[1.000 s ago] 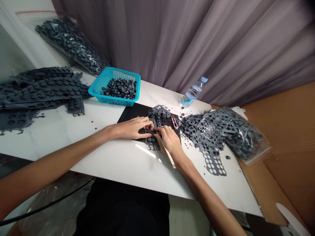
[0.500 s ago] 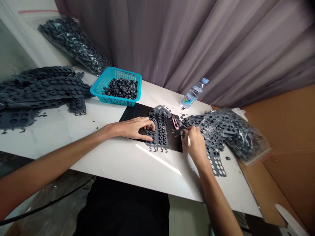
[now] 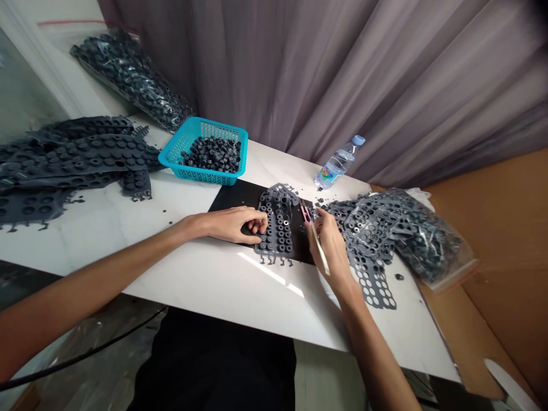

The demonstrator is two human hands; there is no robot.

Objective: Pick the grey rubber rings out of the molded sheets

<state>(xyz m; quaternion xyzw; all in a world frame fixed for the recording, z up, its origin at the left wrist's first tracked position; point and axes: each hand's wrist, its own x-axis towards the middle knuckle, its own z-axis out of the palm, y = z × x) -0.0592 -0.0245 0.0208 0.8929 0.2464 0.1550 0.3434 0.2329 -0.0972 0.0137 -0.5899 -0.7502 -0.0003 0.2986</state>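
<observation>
Okay, watch the sheet (image 3: 278, 231) first: it's on the black mat (image 3: 233, 196), w/ its fringed near edge running past the mat onto the desk (image 3: 192, 279). If your L hand (image 3: 240, 224) bears too lightly, the sheet could skid or lift, prob. b/c only thumb & fingers meet it on the L side & nothing pins the R. Far end looks curled over, so that could spring too. Pink cutter (image 3: 305, 213) lies just beside your R hand (image 3: 331, 238); a careless sweep could knock it, & I can't tell if its blade's out. Loose scraps (image 3: 320, 200) nearby might get under the sheet & make it rock, or get dragged in from the heap (image 3: 368, 228).

Hands: L is half curled at the sheet's L edge, thumb & fingers apart, gripping nothing; can't tell how hard it presses. R is clamped on the pale tool (image 3: 320, 254), back end sticking out toward your wrist; tip's too small to make out. It's over the mat's R end, off the sheet, heap just to its R. Basket (image 3: 192, 173) w/ dark bits (image 3: 214, 153) sits past the mat's far L corner; bottle (image 3: 336, 166) stands off beyond R hand, leaning in view.
</observation>
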